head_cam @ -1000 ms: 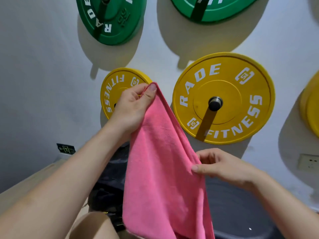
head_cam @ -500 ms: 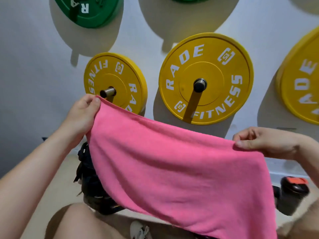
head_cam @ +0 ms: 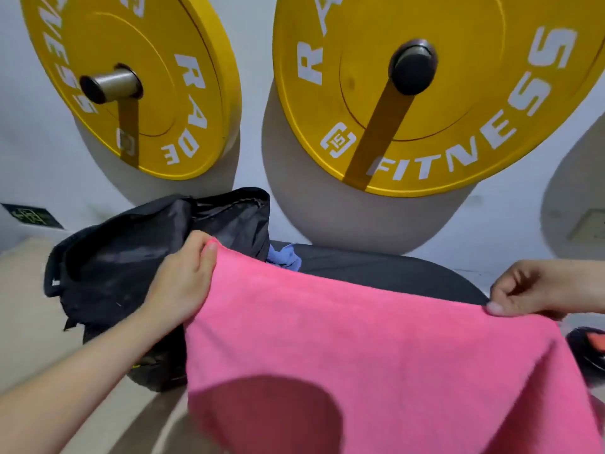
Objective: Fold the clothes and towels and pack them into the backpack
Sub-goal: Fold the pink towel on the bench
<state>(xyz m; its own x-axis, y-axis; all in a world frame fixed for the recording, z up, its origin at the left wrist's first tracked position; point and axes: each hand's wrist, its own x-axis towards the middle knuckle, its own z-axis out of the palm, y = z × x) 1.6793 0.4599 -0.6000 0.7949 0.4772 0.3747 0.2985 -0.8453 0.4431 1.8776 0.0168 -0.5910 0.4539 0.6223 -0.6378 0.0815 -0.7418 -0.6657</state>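
The left hand point(head_cam: 183, 283) pinches one top corner of the pink towel point(head_cam: 360, 355) with thumb and fingers; the right hand point(head_cam: 523, 290) pinches the other top corner, its fingers curled; the towel hangs spread out between them, in front of the person, not yet folded; its lower part drapes over something round, maybe a knee, but I cannot tell. The towel looks soft, light and floppy; it will sag wherever it is not held, so the corners are the good places to hold, and putting corner to corner should make a neat fold; it should not slip or break. Just behind the left hand sits the black backpack point(head_cam: 131, 257); its top looks open, with the zip edge showing, but inside is too dark to see. A small blue cloth point(head_cam: 284, 257) lies just beside the bag on a dark round thing point(head_cam: 393, 270); two yellow weight plates point(head_cam: 131, 93) hang on the wall behind.
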